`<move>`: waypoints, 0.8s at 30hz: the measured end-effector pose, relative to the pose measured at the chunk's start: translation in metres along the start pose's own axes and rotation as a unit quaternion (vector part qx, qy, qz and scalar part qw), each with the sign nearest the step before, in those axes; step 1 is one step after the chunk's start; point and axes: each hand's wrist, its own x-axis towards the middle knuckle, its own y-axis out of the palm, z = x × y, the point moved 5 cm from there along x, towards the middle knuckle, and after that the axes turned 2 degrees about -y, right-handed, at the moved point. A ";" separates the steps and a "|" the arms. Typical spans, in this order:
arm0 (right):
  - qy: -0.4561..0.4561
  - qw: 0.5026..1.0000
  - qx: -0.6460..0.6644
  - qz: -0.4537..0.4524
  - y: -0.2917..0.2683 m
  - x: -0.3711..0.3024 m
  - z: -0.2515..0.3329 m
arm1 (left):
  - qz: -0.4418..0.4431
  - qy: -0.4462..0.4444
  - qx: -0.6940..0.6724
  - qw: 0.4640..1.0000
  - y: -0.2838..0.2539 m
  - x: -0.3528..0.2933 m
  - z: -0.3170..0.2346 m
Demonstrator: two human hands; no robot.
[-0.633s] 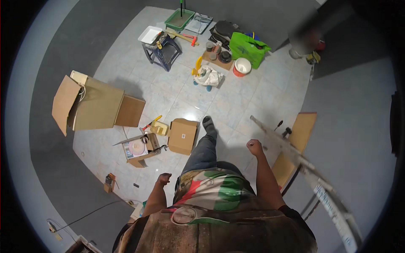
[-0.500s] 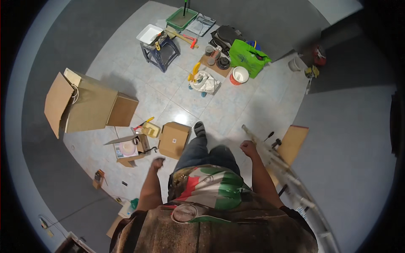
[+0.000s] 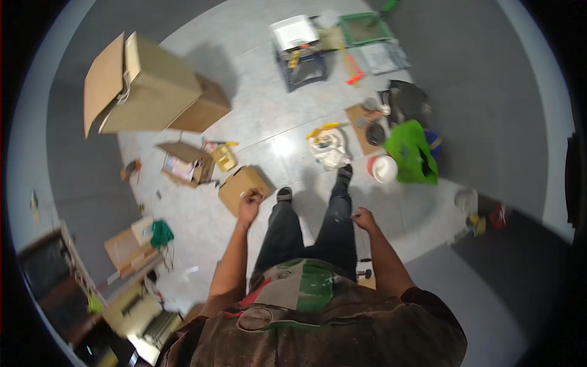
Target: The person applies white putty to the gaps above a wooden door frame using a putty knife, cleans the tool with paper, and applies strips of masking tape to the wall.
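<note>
My left hand (image 3: pixel 249 207) hangs over the flat brown cardboard box (image 3: pixel 235 191) on the floor, its fingers curled; whether anything small is inside them is hidden. My right hand (image 3: pixel 364 219) is closed beside my right thigh, and its inside cannot be seen either. Ahead of my right foot (image 3: pixel 345 174) lies a white bundle (image 3: pixel 330 147) with a yellow tool (image 3: pixel 322 129) on it. A white bucket with a red side (image 3: pixel 384 169) stands to the right of that foot.
A blue step stool (image 3: pixel 306 72) carries a white tray (image 3: pixel 295 32). Next to a green bag (image 3: pixel 411 150) are jars on cardboard. At left stand a tall carton (image 3: pixel 156 85) and an open box (image 3: pixel 186 166) beside a yellow tray (image 3: pixel 225 159). Boards (image 3: pixel 131 248) lie lower left.
The view has turned and moved, so the floor things sit further right. My right foot has come forward near the white bundle. My left hand now overlaps the flat box; both hands remain curled.
</note>
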 end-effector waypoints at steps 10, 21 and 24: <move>-0.107 0.988 -0.093 0.062 0.000 0.221 -0.023 | -0.053 -0.212 -0.030 0.975 0.133 -0.080 0.099; 0.000 0.966 -0.248 0.065 0.136 0.349 -0.028 | -0.114 -0.264 -0.140 0.947 0.253 -0.068 0.155; -0.010 0.963 -0.269 -0.016 0.149 0.371 -0.050 | -0.102 -0.303 -0.142 0.937 0.264 -0.068 0.169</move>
